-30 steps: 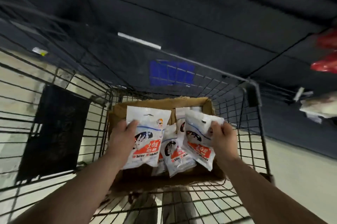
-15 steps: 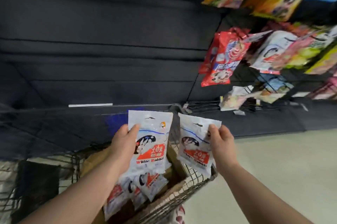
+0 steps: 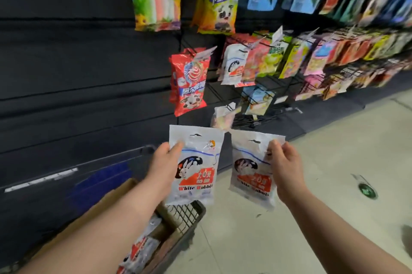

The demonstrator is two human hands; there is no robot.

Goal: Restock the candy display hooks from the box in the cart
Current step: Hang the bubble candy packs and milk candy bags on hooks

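My left hand [image 3: 162, 164] grips a white White Rabbit candy bag [image 3: 196, 166] by its left edge, held upright. Beside it, a second White Rabbit bag [image 3: 249, 173] is pinched at its upper right edge by my right hand [image 3: 285, 166]. Both bags hang in the air above the cart's front corner [image 3: 189, 213]. The cardboard box [image 3: 116, 195] sits in the cart at lower left, with more white bags [image 3: 140, 249] inside. A matching white bag [image 3: 234, 66] hangs on a display hook up ahead, between red bags [image 3: 191, 82] and fruit-coloured bags.
The hook wall [image 3: 312, 50] of many colourful candy bags runs off to the right. Bare black wire hooks [image 3: 252, 120] stick out low, just above the held bags. A dark panelled wall fills the left. Pale floor tiles [image 3: 289, 240] lie to the right, with a green floor marker [image 3: 366, 191].
Both hands lifted the two bags out of the box and above the cart. My view swung up and right from the cart to the candy display.
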